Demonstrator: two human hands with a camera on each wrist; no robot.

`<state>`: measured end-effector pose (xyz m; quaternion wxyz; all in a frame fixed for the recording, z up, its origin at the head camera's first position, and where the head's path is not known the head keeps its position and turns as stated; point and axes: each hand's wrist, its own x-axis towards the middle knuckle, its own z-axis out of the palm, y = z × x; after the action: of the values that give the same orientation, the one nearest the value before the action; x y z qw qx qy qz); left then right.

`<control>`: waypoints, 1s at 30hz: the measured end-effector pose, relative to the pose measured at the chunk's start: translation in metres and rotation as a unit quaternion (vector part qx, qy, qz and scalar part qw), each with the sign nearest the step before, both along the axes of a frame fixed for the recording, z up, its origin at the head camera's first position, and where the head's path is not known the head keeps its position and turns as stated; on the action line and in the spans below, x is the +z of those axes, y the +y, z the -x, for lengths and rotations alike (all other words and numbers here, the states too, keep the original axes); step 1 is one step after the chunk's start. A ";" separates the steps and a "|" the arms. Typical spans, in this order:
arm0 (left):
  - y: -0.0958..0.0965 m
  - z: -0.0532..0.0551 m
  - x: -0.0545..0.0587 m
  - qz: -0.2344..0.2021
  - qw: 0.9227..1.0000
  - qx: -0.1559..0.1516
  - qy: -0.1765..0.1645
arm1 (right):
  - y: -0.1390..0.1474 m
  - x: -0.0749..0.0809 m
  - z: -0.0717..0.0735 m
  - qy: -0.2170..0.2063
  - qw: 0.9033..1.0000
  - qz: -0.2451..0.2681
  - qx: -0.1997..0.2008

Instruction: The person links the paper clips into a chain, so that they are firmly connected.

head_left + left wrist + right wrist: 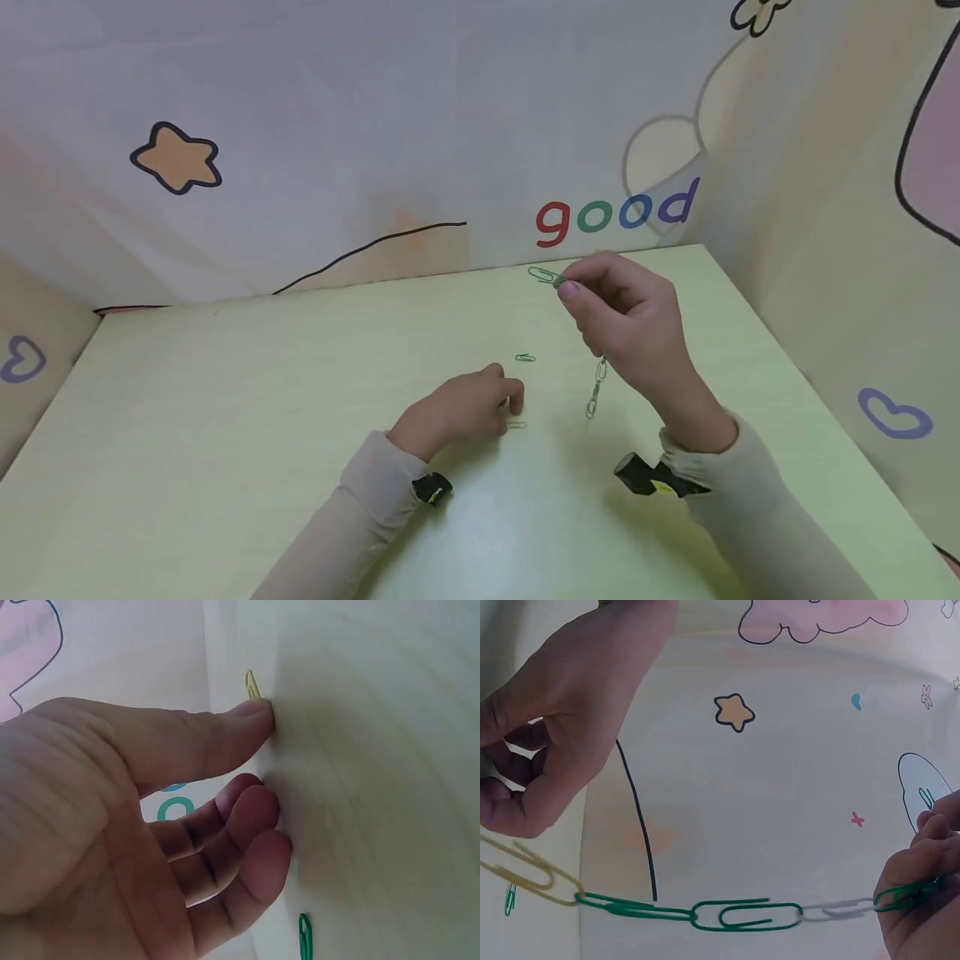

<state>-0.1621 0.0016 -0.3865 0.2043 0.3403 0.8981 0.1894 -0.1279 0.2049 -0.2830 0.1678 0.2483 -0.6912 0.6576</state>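
My right hand (637, 321) is raised over the table and pinches a green paper clip (542, 273) between thumb and forefinger. From under this hand hangs a paper clip chain (746, 916), with green, white and yellow links in the right wrist view. Low at the tabletop, my left hand (465, 408) has its fingers loosely bent, with a gap between them and the thumb. Its thumb tip (255, 716) is right at a yellow paper clip (251, 682), which it partly covers. Beyond the left fingers lies a loose green paper clip (526, 357).
A pale green table (225, 433) spreads under both hands. Behind it rises a printed cloth backdrop (337, 125) with a star and the word "good", and another printed side panel (847, 275) stands at the right. Dark straps with small devices sit on both wrists.
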 end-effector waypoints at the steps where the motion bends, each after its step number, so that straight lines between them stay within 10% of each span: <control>1: 0.000 0.000 0.001 0.001 1.000 0.000 0.000 | 0.001 0.001 0.000 -0.005 1.000 0.010 0.008; 30: 0.011 -0.007 -0.005 0.014 0.998 -0.008 0.061 | 0.005 0.006 -0.001 -0.033 0.999 0.005 0.029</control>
<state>-0.1553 0.0124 -0.3910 0.1552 0.3555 0.9088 0.1536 -0.1271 0.2095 -0.2771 0.1270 0.2455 -0.6856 0.6735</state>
